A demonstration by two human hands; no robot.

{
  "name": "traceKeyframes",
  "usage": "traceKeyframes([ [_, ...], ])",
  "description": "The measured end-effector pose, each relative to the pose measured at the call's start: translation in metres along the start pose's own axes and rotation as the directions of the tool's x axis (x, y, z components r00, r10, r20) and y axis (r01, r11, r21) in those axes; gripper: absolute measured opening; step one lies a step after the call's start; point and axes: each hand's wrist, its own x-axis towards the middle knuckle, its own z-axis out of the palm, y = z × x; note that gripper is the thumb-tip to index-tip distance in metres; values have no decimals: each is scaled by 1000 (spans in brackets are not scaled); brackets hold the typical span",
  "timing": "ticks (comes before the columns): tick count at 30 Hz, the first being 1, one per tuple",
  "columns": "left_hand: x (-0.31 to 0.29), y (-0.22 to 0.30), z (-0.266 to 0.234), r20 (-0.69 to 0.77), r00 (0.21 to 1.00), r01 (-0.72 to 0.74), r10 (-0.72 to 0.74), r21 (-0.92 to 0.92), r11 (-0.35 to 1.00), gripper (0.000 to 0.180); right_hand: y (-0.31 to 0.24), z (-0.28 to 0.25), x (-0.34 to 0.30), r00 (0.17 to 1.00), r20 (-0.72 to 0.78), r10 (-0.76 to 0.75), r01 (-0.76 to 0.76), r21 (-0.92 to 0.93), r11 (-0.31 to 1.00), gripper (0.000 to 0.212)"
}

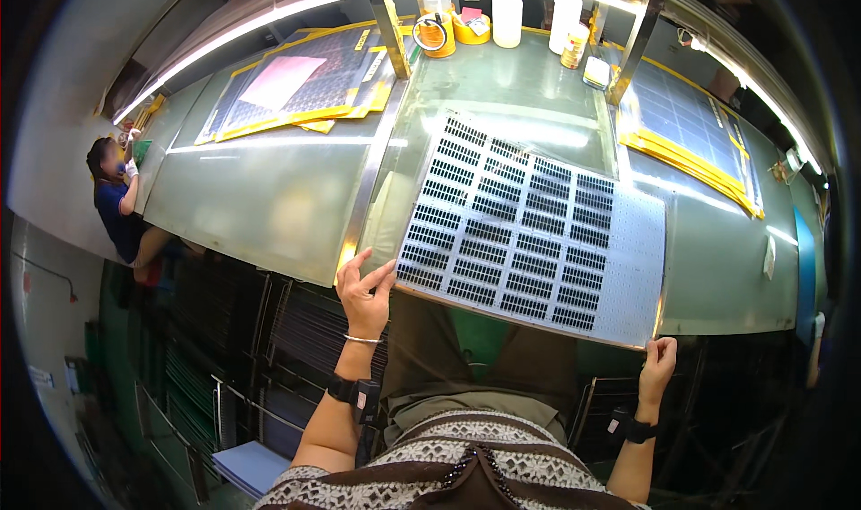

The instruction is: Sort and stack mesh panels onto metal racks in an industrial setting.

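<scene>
A thin rectangular circuit board panel (502, 232) with a copper-coloured edge tilts over the front of the glass-topped table. Columns of black slotted blocks cover most of it, and a pale dotted strip runs down its right side. My left hand (365, 299) pinches the near left corner between thumb and fingers, the other fingers raised. At the near right corner, my right hand (661, 356) grips the edge with closed fingers. The panel's underside is hidden.
Yellow-edged film sheets (296, 88) lie at the left under a pink sheet (282, 81); more film sheets (686, 124) lie at the right. White bottles (507, 17) and tape rolls (430, 34) stand at the back. Metal posts (386, 26) divide the table. A co-worker (126, 196) is far left.
</scene>
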Motion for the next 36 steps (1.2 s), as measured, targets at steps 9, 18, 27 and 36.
traceKeyframes([
  [9,9,6,-11,287,939,-264,189,248,932,38,-61,-16,47,882,278,-380,470,-576,669,50],
  [18,26,16,-13,410,855,-373,316,66,925,29,-31,47,216,837,388,-385,546,-632,550,44],
  [27,117,33,75,363,847,-434,389,50,899,45,-41,55,220,859,358,-366,512,-578,635,46],
  [36,170,44,143,304,917,-343,256,277,898,50,-2,66,216,801,227,-553,570,-570,591,50],
])
